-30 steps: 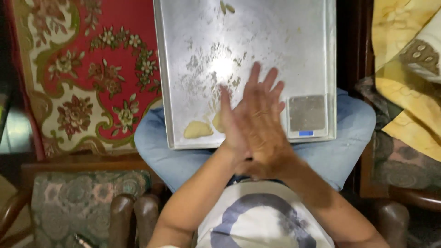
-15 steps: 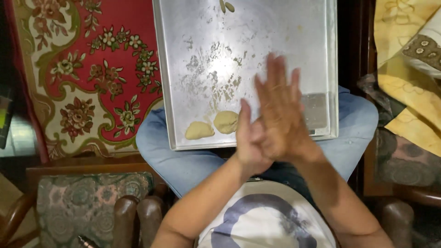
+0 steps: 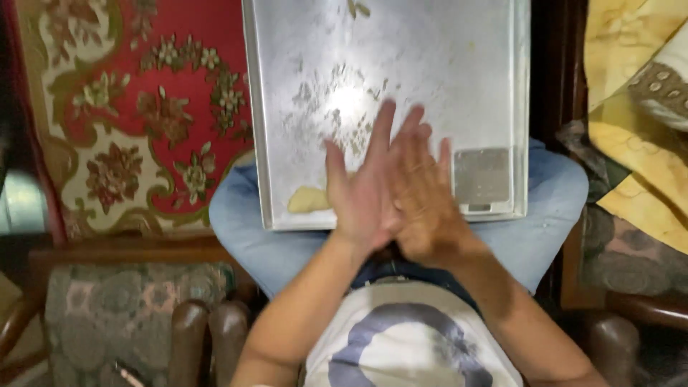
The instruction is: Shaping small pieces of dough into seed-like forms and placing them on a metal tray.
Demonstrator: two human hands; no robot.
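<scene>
A large metal tray (image 3: 444, 64) rests on my lap, on blue jeans (image 3: 236, 215). My left hand (image 3: 356, 197) and my right hand (image 3: 430, 208) are pressed palm to palm above the tray's near edge, fingers straight and pointing away from me. Motion blurs the right hand, which lies partly over the left. Anything between the palms is hidden. A flattened pale dough piece (image 3: 308, 199) lies on the tray just left of my left hand. A small square metal plate (image 3: 481, 178) sits at the tray's near right corner. Dough smears (image 3: 337, 107) mark the tray's middle.
A red floral carpet (image 3: 129, 107) covers the floor to the left. Wooden chair arms (image 3: 208, 330) and a patterned cushion (image 3: 107, 315) are at lower left. Yellow patterned cloth (image 3: 631, 86) lies on the right.
My joined hands have shifted left over the tray, palms sliding against each other. The second dough piece seen half a second ago is now covered by my left hand.
</scene>
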